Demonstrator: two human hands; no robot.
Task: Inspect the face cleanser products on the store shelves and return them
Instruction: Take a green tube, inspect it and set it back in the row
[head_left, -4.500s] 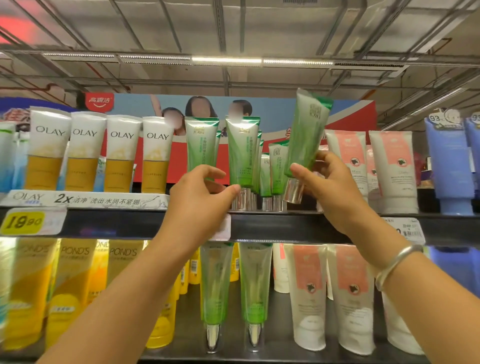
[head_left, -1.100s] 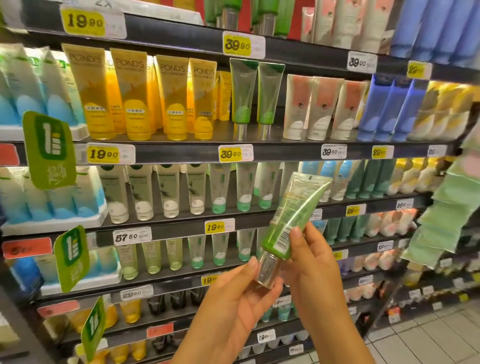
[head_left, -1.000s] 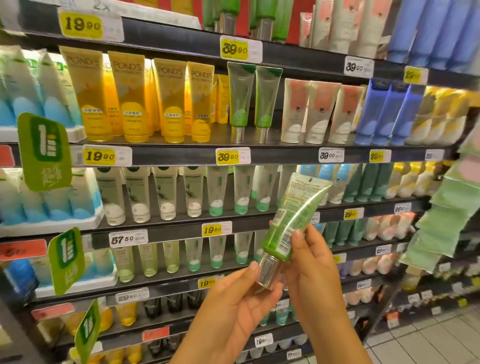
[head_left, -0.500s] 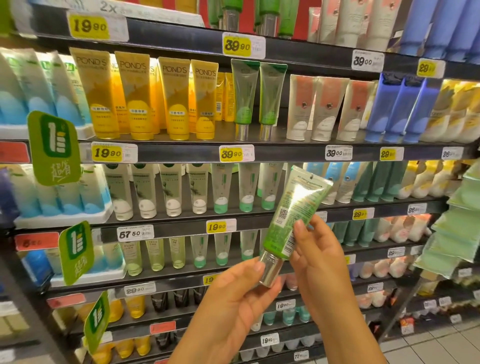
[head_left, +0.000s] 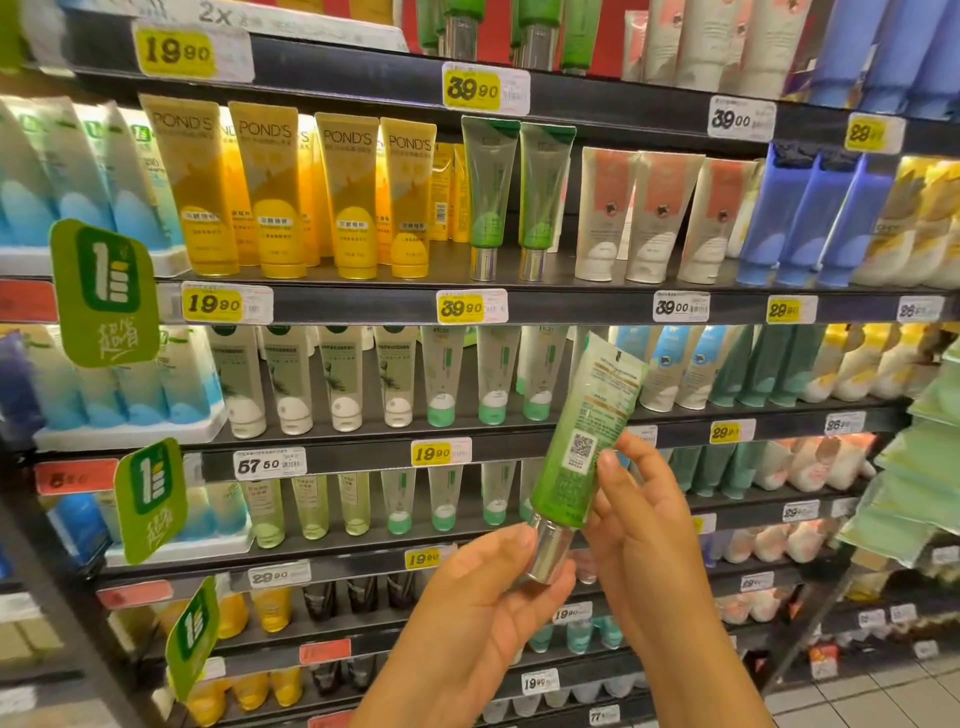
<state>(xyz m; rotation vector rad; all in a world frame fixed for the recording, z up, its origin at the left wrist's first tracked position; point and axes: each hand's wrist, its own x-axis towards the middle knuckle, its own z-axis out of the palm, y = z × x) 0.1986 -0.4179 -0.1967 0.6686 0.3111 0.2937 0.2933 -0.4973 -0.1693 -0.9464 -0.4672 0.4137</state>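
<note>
While the green cleanser tube is held tilted before the shelves, left hand pinches its silver cap; right hand steadies the body with curled fingers. Recommend rotating slowly, printed back facing the viewer, grip unchanged.
</note>
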